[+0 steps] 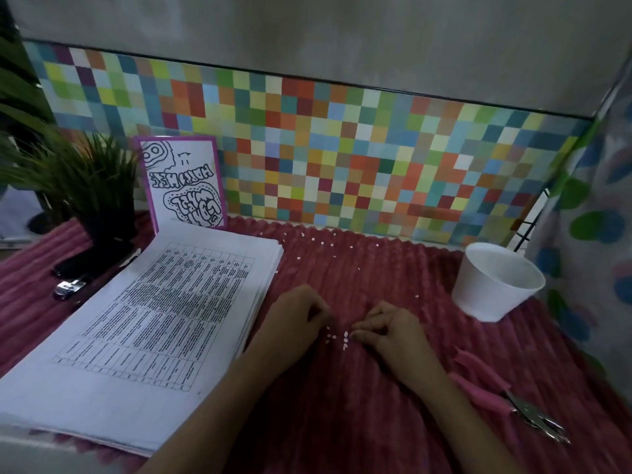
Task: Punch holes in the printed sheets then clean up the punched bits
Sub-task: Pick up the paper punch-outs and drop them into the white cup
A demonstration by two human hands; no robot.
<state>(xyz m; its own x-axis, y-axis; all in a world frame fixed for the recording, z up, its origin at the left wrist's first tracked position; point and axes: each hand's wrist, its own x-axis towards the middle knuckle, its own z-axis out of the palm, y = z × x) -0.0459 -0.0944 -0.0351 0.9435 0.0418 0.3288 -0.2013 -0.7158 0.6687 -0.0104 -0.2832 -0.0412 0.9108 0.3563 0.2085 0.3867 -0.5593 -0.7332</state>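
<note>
A thick stack of printed sheets [164, 323] lies at the left on the pink ribbed cloth [359, 405]. Small white punched bits [344, 338] sit in a cluster between my hands, and more punched bits lie scattered farther back [321, 243]. My left hand [297, 314] rests on the cloth just right of the stack, its fingers curled down with the tips at the cluster. My right hand [388, 328] faces it, thumb and fingers pinched together at the bits. What lies inside either hand is hidden.
A white paper cup [492, 285] stands at the right. Pink-handled punch pliers [496, 395] lie at the front right. A black and metal desk tool [73, 282] and a potted plant [89, 186] are at the back left, with a purple-framed drawing [183, 183] against the tiled wall.
</note>
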